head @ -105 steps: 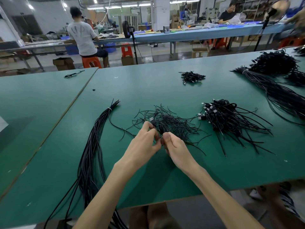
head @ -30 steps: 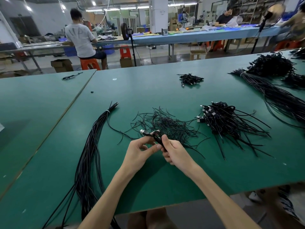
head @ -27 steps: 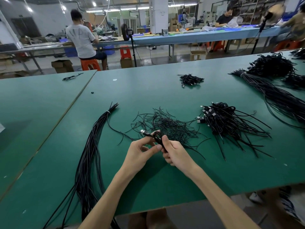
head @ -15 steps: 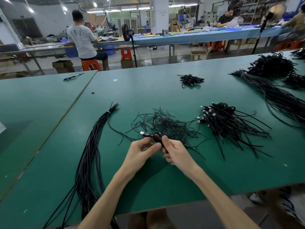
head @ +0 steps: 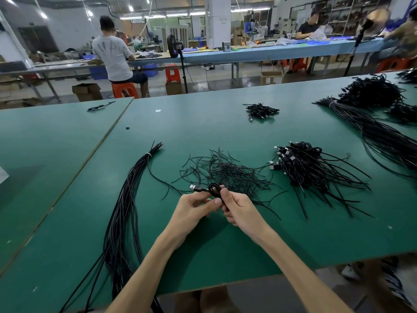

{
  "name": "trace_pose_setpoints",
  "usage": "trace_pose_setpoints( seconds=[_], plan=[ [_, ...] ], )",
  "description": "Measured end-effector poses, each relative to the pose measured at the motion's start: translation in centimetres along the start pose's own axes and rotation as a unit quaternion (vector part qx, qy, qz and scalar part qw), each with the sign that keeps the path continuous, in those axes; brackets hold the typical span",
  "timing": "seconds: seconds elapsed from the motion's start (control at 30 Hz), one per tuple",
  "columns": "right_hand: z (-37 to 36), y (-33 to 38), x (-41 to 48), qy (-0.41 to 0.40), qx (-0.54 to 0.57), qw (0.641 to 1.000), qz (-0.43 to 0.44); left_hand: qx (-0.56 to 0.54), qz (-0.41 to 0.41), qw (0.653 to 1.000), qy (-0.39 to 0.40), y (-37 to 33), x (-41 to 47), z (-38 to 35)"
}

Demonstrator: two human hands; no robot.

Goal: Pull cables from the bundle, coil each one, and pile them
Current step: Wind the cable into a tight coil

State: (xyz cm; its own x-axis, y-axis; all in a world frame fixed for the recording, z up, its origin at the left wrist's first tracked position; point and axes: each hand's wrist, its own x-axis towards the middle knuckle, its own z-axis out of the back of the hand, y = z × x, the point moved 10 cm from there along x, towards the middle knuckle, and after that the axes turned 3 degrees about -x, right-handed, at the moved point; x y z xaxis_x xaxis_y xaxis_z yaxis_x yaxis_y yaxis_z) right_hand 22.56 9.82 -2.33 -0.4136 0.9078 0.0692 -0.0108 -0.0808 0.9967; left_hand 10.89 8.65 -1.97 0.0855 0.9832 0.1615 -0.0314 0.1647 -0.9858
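step: coiling, loop looks about done | left grip [head: 191, 210] and right grip [head: 240, 212] both pinching the small black coiled USB cable [head: 214, 190], plug poking out left | next, I'd guess: hold the loop tight and drop it on the heap of black coiled cables [head: 311, 168] off right of the grips

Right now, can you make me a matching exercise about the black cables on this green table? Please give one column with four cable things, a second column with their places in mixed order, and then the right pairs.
Things
1. coil
2. long bundle
3. plug pile
4. small heap

Places
A. alone on the far part of the table
B. pinched between the left hand and the right hand
C. left of the hands, running over the near edge
D. right of the hands, plugs pointing left

Pairs: 1-B, 2-C, 3-D, 4-A
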Motion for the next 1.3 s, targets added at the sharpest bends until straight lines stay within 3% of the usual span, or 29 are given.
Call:
trace_pose_setpoints(
  seconds=[0.3,0.67,1.07,1.3],
  plan=[
    [-0.5,-0.5,0.3,0.017,-0.016,1.000,-0.007,0.073,-0.072,0.995,-0.018,-1.6,-0.2,0.1],
    [-0.9,-1.5,0.6,0.031,-0.019,0.999,-0.024,0.102,-0.089,0.990,-0.027,-1.3,0.1,0.3],
    [-1.5,-0.3,0.1,0.068,0.028,0.997,-0.026,0.194,-0.110,0.975,0.020,-1.9,-0.2,-1.2],
    [-1.3,-0.5,0.3,0.064,0.040,0.997,-0.026,0.260,-0.176,0.949,-0.034,-3.0,-0.9,-0.7]
  ],
)
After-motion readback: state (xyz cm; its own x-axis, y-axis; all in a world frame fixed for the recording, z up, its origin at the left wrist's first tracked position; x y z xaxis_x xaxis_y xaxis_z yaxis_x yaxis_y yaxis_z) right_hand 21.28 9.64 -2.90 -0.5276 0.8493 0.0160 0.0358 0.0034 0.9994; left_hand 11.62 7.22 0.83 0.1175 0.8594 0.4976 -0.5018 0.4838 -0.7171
